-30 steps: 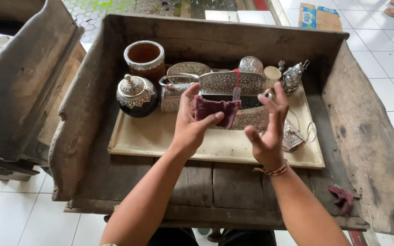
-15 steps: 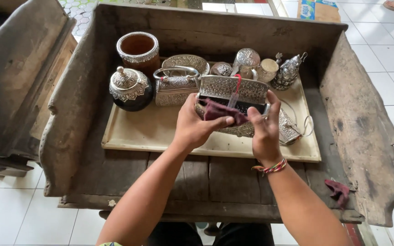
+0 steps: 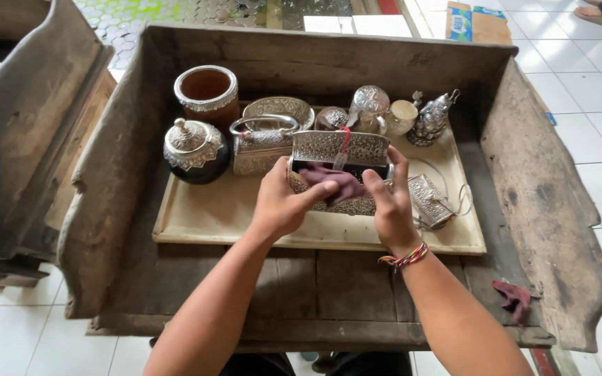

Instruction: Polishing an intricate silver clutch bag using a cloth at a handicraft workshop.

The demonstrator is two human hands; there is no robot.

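Left hand [image 3: 281,207] gripping an open embossed silver box [image 3: 339,171] on the cream tray [image 3: 203,219], fingers [image 3: 315,196] pressing a crumpled purple cloth [image 3: 334,179] into it. Right hand [image 3: 391,207] clasping the box's right end, fingers curled around.

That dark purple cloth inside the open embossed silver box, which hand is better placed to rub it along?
Probably the left hand: its fingers lie on the dark purple cloth, while the right hand braces the embossed silver box.
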